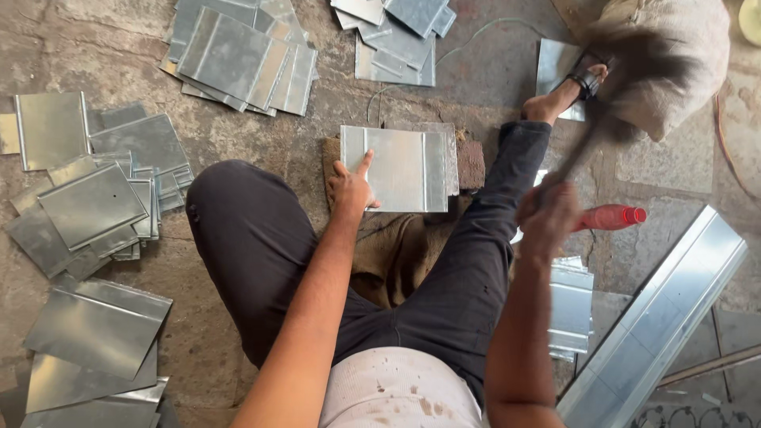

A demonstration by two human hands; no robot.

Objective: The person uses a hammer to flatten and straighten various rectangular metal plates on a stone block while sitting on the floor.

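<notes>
Closest to the camera are the person's stained white shirt (400, 392) and dark trousers (261, 238); the person sits on the stone floor (317, 139) with one knee bent out to the left and the other leg stretched ahead.

Beyond the knees, the left hand (351, 189) lies flat on the near left corner of a metal sheet (400, 168). Its grip is open, fingers spread and pressing down rather than closing round anything, which I judge pins the sheet so it cannot slide or jump. The sheet rests on a brown block (469, 162) and a piece of sacking (396, 250), apparently a firm bed for it.

To the right of that grip, the right hand (548, 215) is closed round the handle of a mallet (634, 67), whose dark head is raised and blurred well above and to the right of the sheet. A red bottle (610, 217) lies on the floor just right of this hand.

The sheet is a dull silver square, lightly streaked, with a folded strip along its right edge and a crease near its left.

Similar sheets lie in loose stacks to the left (95, 206), at the top (238, 55) and beside the right forearm (571, 305). A long metal channel (666, 309) slants at lower right, and a pale sack (674, 55) sits beyond the sandalled foot (567, 91).
</notes>
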